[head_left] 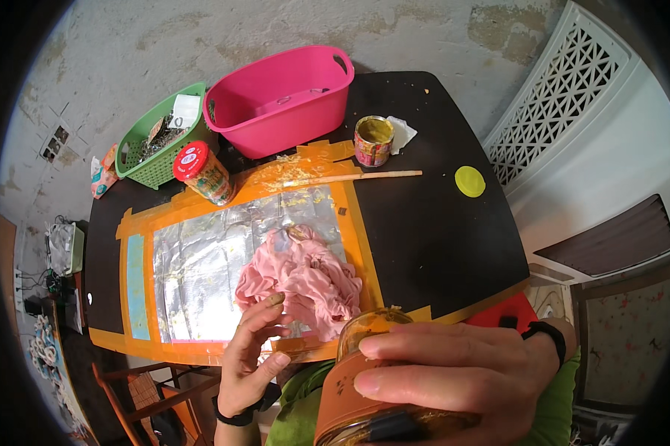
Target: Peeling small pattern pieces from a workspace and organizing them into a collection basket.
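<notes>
In my right hand (446, 364), near the table's front edge, is a glass cup (333, 398) with a brown sleeve and amber-looking glass at its end. The fingers wrap over its side, and the cup is tilted. My left hand (257, 349) is held apart from the cup, its fingers loosely bent and spread, with nothing in them. Dark residue marks a fingertip. Just beyond that hand, a crumpled pink cloth (305, 275) lies on the foil sheet (201, 260), which orange tape (361, 253) borders.
Along the back stand a green basket (153, 175) of small items, a pink tub (283, 119), a red-lidded jar (205, 175) and an open can (372, 149) of yellowish stuff. A wooden stick (372, 176) and yellow lid (469, 181) lie on the black table (439, 253). A chair (156, 394) stands front left.
</notes>
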The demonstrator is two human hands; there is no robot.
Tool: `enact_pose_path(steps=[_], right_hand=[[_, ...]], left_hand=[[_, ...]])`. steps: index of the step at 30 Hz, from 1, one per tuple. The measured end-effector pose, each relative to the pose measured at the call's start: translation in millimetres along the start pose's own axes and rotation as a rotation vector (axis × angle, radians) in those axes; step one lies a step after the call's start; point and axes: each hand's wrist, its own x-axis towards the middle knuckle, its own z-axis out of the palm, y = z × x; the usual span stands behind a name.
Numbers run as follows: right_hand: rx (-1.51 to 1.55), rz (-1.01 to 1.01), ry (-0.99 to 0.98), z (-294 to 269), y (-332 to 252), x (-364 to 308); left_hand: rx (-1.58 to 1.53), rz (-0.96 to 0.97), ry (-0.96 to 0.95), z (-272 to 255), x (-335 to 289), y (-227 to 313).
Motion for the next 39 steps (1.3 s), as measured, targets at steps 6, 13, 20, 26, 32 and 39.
enact_pose_path(steps=[6,13,20,26,32,39], right_hand=[[-0.011,-0.014,0.005,3,9,-5],[0.036,0.467,-0.191,-21,-23,22],[-0.034,-0.083,0.015,1,17,-3],[-0.072,-0.112,-0.048,-8,21,1],[-0.075,-0.077,0.000,-3,19,-2],[-0.167,0.314,-0.152,-13,-4,2]], left_hand=[[-0.006,0.001,-0.019,1,1,0],[-0.019,0.010,-0.040,3,8,0],[-0.020,-0.005,-0.044,4,6,0],[-0.022,0.020,-0.071,3,9,-4],[0.000,0.007,-0.054,2,6,-8],[-0.004,0.000,-0.059,6,10,-9]])
